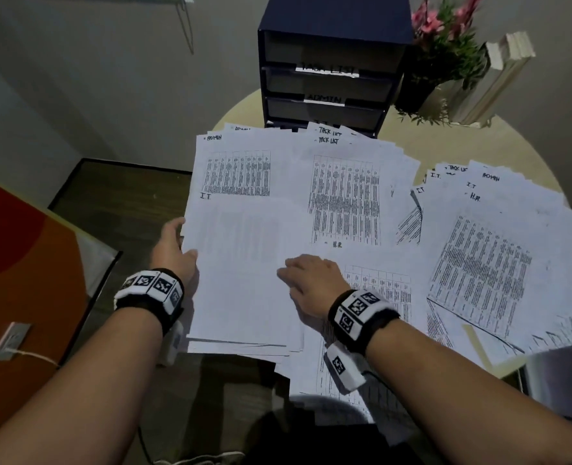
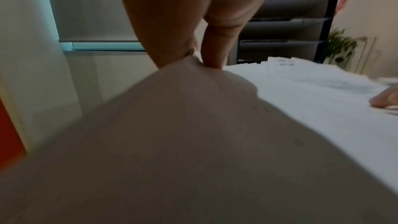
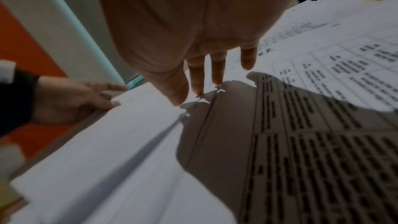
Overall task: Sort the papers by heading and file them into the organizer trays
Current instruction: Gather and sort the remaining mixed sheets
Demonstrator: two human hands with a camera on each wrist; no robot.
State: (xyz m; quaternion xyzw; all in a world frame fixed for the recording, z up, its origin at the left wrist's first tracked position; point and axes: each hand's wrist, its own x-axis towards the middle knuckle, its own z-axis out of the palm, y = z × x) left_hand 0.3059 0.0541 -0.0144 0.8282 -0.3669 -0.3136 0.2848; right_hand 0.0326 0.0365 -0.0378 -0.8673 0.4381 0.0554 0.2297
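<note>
Left hand (image 1: 174,253): lower left of centre in the head view, at the left edge of the I.T. pile (image 1: 244,273); thumb on top and fingers under, pinching that edge, as the left wrist view confirms.
I.T. pile: centre of frame, long axis running toward the organizer (image 1: 328,78) at top centre; top sheet pale and faint, heading "I.T." at its upper left corner; overhangs the near table edge.
Right hand (image 1: 311,283): just right of the pile, fingers straight and flat, tips pressing its right edge; nothing held.
H.R. sheet (image 1: 378,283): under the right palm, dense printed table.
Unsorted fan (image 1: 479,256): right of frame, mixed headings.
Nearer hand: left already grips; organizer lies straight ahead.
</note>
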